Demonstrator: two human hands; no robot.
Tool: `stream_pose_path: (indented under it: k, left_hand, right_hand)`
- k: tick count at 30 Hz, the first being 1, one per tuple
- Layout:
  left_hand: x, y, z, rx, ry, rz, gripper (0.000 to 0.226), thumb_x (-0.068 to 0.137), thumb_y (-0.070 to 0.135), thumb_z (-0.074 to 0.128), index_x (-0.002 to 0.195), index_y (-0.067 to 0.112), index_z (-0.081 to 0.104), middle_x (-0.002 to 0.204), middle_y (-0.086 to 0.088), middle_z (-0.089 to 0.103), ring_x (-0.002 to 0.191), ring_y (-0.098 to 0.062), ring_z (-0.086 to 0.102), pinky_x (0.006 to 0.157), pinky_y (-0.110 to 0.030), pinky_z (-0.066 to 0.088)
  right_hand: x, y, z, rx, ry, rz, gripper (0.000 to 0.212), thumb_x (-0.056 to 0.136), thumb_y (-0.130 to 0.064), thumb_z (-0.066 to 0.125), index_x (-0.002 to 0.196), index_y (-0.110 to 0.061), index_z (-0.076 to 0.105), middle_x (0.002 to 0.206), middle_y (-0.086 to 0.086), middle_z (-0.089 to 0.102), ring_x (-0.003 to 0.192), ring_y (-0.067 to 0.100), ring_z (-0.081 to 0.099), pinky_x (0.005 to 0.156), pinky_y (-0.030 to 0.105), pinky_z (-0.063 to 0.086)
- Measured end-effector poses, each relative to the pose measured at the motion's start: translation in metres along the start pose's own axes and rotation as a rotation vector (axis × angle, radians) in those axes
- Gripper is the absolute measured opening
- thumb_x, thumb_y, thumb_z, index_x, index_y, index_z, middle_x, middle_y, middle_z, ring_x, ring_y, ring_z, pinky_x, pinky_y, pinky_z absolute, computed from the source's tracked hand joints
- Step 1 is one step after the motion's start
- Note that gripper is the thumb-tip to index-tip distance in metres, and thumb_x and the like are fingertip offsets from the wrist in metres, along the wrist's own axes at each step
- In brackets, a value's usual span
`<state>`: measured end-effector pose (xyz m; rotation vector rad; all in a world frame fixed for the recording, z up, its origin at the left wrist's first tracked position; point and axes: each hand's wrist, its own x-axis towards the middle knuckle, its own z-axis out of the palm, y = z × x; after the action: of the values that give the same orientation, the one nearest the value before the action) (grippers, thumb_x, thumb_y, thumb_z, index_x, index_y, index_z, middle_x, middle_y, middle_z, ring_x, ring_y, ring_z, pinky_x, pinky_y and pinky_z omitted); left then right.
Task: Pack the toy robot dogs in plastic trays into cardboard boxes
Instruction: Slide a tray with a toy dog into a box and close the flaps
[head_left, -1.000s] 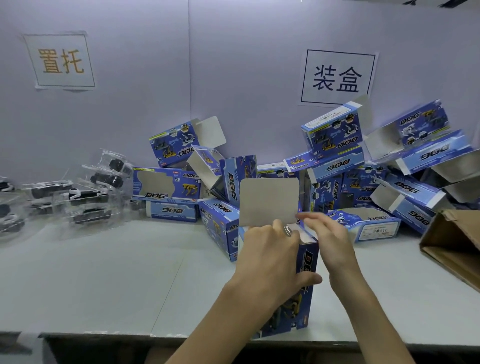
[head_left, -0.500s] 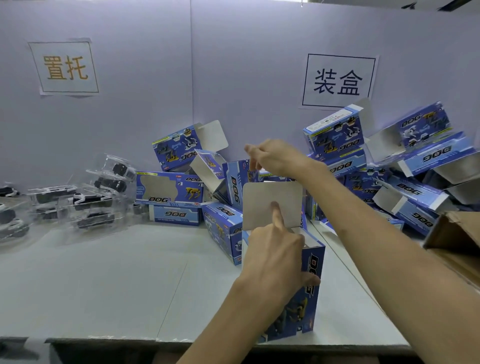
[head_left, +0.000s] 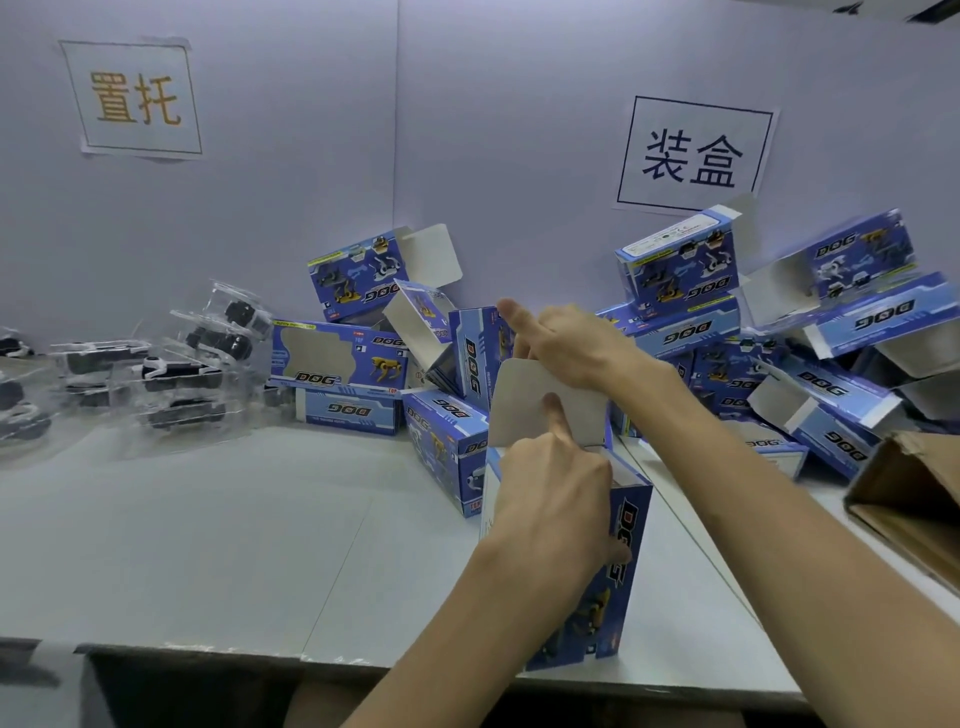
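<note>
The fingers (head_left: 558, 415) of the left hand (head_left: 550, 499) are curled round an upright blue box (head_left: 623, 571), with the thumb laid on its printed side and the index finger stretched up against the raised white flap (head_left: 524, 405). The right hand (head_left: 571, 343) is held at the flap's top edge, thumb out and fingers curled. Whether the flap is gripped by them cannot be told, as they are partly hidden behind it. The box is stood on the grey tabletop (head_left: 234, 535) near its front edge. Behind it a heap of open blue boxes (head_left: 680, 280) is piled against the wall. Toy robot dogs in clear plastic trays (head_left: 176, 369) are stacked at the far left, and a brown carton (head_left: 914, 499) is seen at the right edge.
</note>
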<state>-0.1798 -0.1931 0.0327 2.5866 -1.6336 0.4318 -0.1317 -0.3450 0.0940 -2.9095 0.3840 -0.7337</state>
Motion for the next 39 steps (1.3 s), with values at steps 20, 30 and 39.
stream_pose_path:
  k: [20, 30, 39]
  left_hand:
    - [-0.005, -0.002, 0.015, 0.092, 0.150, 0.015, 0.064, 0.087, 0.062, 0.060, 0.141, 0.030, 0.046, 0.109, -0.005, 0.066, 0.102, -0.026, 0.060, 0.074, -0.033, 0.031]
    - [-0.007, -0.004, 0.034, 0.009, 0.254, -0.012, 0.036, 0.097, 0.038, 0.052, 0.126, 0.020, 0.062, 0.121, -0.007, 0.065, 0.120, -0.033, 0.051, 0.106, -0.043, 0.034]
    - [0.003, -0.062, 0.058, -0.302, 0.326, 0.324, 0.054, 0.090, 0.045, 0.063, 0.141, 0.045, 0.046, 0.145, 0.015, 0.049, 0.131, -0.016, 0.038, 0.102, -0.034, 0.041]
  right_hand:
    - [-0.022, -0.007, 0.019, 0.002, 0.134, -0.154, 0.084, 0.073, -0.087, -0.006, 0.045, -0.015, 0.026, 0.044, 0.001, 0.031, 0.047, 0.019, 0.031, 0.050, 0.030, 0.025]
    - [-0.089, -0.004, 0.022, 0.288, -0.244, 0.030, 0.078, 0.086, -0.077, 0.014, 0.103, -0.029, 0.073, 0.095, -0.009, 0.068, 0.089, 0.015, 0.060, 0.079, 0.031, 0.042]
    - [-0.107, 0.019, -0.006, 0.465, -0.367, -0.057, 0.038, 0.104, -0.040, 0.045, 0.140, -0.036, 0.054, 0.130, -0.016, 0.063, 0.119, -0.001, 0.057, 0.106, 0.028, 0.044]
